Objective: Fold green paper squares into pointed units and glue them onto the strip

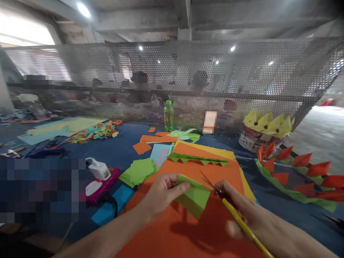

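Observation:
My left hand (168, 193) pinches a piece of green paper (197, 197) by its upper left corner, thumb in front; a crease runs across the sheet. In my right hand (239, 208) is a pair of scissors (219, 191) with a long yellow handle and thin dark blades pointing up and left. The blades sit just beside the paper's right corner; whether they touch it I cannot tell. Beneath both hands lies a large orange sheet (150, 222). A green zigzag-edged paper strip (199, 158) rests on its far part.
Left of the orange sheet are a stack of green squares (141, 171) and a pink power strip (114, 179) with a white plug. A green bottle (168, 117) stands behind. On the right are a yellow paper crown (268, 123) and a red-and-green paper band (290, 191). A perforated metal screen (107, 86) closes off the back.

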`<state>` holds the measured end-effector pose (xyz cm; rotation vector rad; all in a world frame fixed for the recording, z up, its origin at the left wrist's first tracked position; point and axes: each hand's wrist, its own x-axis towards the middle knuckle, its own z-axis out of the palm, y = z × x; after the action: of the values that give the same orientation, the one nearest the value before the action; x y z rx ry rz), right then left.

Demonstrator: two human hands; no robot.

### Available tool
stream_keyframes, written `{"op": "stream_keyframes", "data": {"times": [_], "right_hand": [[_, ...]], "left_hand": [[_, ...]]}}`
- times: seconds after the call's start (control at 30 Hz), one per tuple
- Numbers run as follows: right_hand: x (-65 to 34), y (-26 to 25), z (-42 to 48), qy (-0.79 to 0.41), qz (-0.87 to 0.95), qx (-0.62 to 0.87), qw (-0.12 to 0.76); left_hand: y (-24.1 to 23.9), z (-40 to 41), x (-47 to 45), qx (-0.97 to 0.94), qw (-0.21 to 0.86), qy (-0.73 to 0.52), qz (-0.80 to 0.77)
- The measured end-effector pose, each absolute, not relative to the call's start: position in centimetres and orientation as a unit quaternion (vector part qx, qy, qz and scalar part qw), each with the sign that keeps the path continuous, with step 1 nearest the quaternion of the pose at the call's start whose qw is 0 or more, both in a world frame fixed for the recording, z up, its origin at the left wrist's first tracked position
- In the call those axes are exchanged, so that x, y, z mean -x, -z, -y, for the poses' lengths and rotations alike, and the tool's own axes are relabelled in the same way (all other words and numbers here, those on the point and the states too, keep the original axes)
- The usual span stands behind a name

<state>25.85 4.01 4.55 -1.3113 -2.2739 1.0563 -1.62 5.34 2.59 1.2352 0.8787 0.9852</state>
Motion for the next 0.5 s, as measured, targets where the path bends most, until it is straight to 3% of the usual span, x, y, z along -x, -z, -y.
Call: {"op": "stream_keyframes", "data": {"times": [0.2,0.5], "right_hand": [[-23.9,-5.5,-3.6,-0.330,0.779,0.523,0.102],[-24.2,-4.7,-3.3,-0.310,0.794,0.511,0.108]], "left_hand": [[-2.6,-5.4,1.6,-0.547,0.624,-0.414,-0.376],[-2.3,-5.5,1.7,-0.569,0.643,-0.382,-0.341]]}}
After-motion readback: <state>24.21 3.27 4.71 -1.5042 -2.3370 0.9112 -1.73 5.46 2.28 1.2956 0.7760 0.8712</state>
